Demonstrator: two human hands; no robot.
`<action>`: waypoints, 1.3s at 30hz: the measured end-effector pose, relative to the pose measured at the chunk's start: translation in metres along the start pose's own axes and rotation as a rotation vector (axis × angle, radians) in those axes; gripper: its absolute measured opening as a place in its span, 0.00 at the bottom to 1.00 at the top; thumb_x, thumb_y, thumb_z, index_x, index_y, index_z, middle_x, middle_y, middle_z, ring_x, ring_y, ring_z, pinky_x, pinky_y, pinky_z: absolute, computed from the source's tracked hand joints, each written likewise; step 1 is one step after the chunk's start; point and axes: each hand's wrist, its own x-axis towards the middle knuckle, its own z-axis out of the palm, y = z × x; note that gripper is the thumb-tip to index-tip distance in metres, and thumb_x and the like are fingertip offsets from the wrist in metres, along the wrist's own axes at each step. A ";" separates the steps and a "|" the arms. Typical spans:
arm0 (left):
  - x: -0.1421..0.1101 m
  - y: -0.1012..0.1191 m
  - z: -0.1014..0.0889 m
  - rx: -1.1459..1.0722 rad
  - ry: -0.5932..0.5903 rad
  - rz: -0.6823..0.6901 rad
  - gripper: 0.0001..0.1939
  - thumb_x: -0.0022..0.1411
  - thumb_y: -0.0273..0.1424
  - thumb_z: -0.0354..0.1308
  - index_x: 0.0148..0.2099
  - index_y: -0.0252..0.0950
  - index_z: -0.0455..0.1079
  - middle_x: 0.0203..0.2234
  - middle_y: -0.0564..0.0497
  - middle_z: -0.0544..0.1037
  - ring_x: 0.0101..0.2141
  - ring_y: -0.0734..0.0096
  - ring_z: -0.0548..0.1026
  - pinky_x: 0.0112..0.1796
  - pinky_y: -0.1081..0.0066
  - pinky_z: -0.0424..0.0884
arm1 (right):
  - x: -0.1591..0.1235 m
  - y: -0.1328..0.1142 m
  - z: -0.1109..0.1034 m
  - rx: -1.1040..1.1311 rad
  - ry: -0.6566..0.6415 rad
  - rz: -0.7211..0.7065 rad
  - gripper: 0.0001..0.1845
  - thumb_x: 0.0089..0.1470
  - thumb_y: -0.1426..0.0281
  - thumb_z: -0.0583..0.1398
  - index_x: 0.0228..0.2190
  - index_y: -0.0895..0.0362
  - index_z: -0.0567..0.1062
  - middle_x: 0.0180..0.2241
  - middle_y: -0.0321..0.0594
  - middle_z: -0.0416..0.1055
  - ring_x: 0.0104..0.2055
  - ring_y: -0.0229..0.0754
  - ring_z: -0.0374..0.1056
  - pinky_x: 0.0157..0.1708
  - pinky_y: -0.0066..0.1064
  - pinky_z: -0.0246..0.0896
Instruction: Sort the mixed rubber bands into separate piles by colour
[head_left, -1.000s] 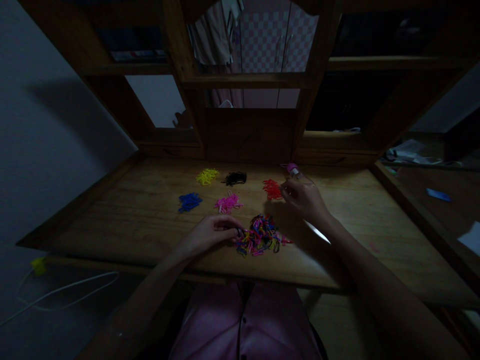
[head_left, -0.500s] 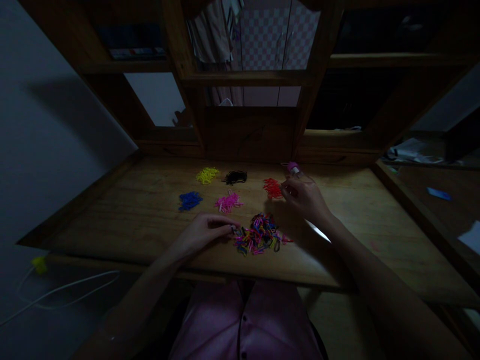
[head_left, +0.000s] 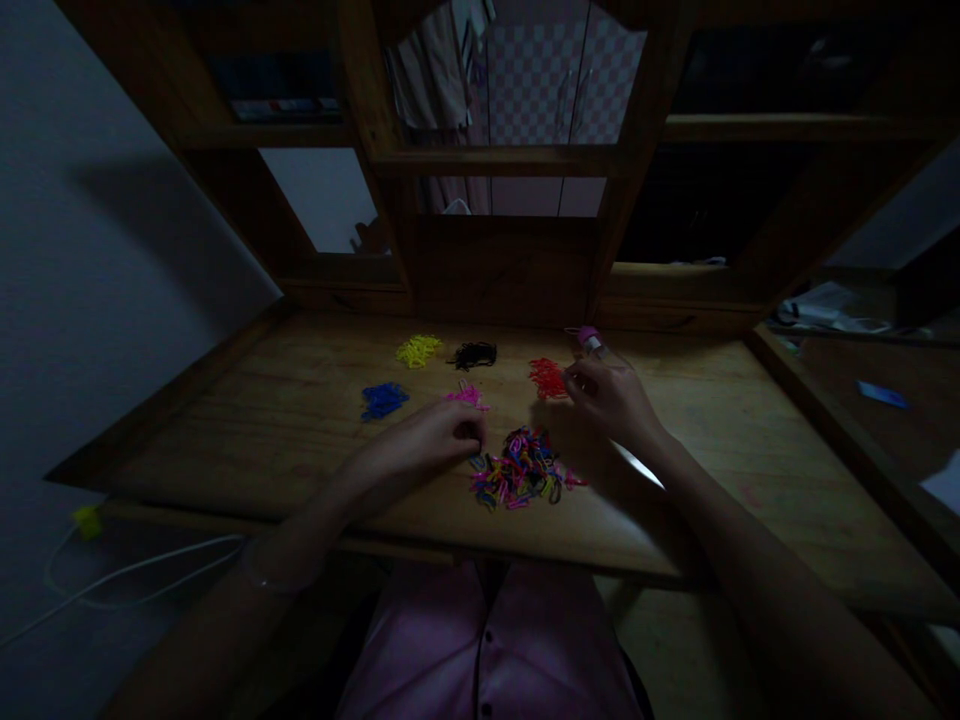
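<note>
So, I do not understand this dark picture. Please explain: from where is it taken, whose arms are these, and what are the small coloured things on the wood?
The camera sits on a person's head and looks down at their own bare arms. The left hand is closed beside a mixed heap of small coloured loops on a wooden desk. The right hand rests by a red pile. Other piles, each of one colour: yellow pile, black pile, blue pile, pink pile. It is too dark to tell what either hand holds.
</note>
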 end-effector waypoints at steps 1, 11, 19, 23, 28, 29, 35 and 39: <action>0.002 -0.001 -0.001 0.022 -0.021 0.029 0.07 0.54 0.25 0.57 0.33 0.36 0.76 0.28 0.52 0.77 0.31 0.69 0.73 0.33 0.73 0.64 | 0.000 0.000 0.000 0.001 -0.005 0.002 0.08 0.55 0.70 0.56 0.31 0.56 0.76 0.26 0.41 0.70 0.29 0.41 0.62 0.30 0.32 0.51; 0.010 -0.005 0.002 -0.067 -0.186 0.135 0.10 0.56 0.22 0.55 0.36 0.37 0.76 0.30 0.53 0.78 0.33 0.72 0.74 0.34 0.75 0.65 | 0.001 -0.002 -0.001 -0.015 -0.008 0.006 0.09 0.56 0.69 0.56 0.31 0.56 0.76 0.27 0.42 0.70 0.30 0.41 0.62 0.31 0.32 0.52; 0.008 0.003 0.000 0.036 -0.220 0.155 0.09 0.58 0.24 0.54 0.39 0.36 0.74 0.32 0.51 0.76 0.32 0.72 0.71 0.32 0.75 0.63 | 0.000 -0.001 0.000 -0.008 -0.036 0.030 0.10 0.57 0.68 0.55 0.31 0.56 0.76 0.27 0.42 0.70 0.28 0.40 0.62 0.30 0.32 0.52; 0.008 -0.002 0.004 0.058 -0.223 0.157 0.09 0.56 0.24 0.53 0.37 0.36 0.73 0.30 0.52 0.74 0.30 0.73 0.69 0.30 0.75 0.61 | 0.000 -0.001 0.000 -0.013 -0.032 0.027 0.10 0.57 0.68 0.55 0.31 0.56 0.76 0.26 0.42 0.70 0.28 0.40 0.62 0.30 0.32 0.51; 0.008 0.000 0.006 0.056 -0.211 0.100 0.05 0.53 0.25 0.55 0.34 0.35 0.71 0.26 0.54 0.71 0.26 0.74 0.66 0.25 0.75 0.58 | 0.000 -0.003 -0.002 -0.019 -0.026 0.024 0.10 0.57 0.68 0.55 0.31 0.55 0.76 0.26 0.41 0.69 0.29 0.41 0.62 0.30 0.32 0.51; 0.008 0.002 0.004 0.041 -0.218 0.097 0.05 0.54 0.26 0.55 0.34 0.35 0.70 0.26 0.54 0.71 0.26 0.74 0.66 0.25 0.75 0.58 | 0.000 -0.003 -0.003 -0.018 -0.025 0.021 0.10 0.57 0.68 0.55 0.31 0.55 0.76 0.26 0.41 0.69 0.29 0.41 0.62 0.30 0.32 0.51; 0.004 0.009 -0.010 -0.085 -0.233 0.164 0.06 0.57 0.25 0.55 0.37 0.34 0.72 0.29 0.53 0.73 0.30 0.73 0.69 0.29 0.76 0.62 | 0.000 -0.002 -0.003 -0.011 -0.017 0.005 0.09 0.56 0.69 0.56 0.31 0.56 0.75 0.28 0.42 0.69 0.30 0.41 0.62 0.31 0.32 0.52; 0.001 0.004 -0.014 -0.202 -0.268 0.190 0.07 0.58 0.26 0.55 0.39 0.35 0.72 0.32 0.51 0.75 0.33 0.72 0.72 0.33 0.75 0.66 | 0.000 -0.001 -0.002 -0.022 -0.010 0.001 0.08 0.56 0.69 0.56 0.30 0.56 0.75 0.28 0.42 0.69 0.30 0.40 0.62 0.31 0.32 0.52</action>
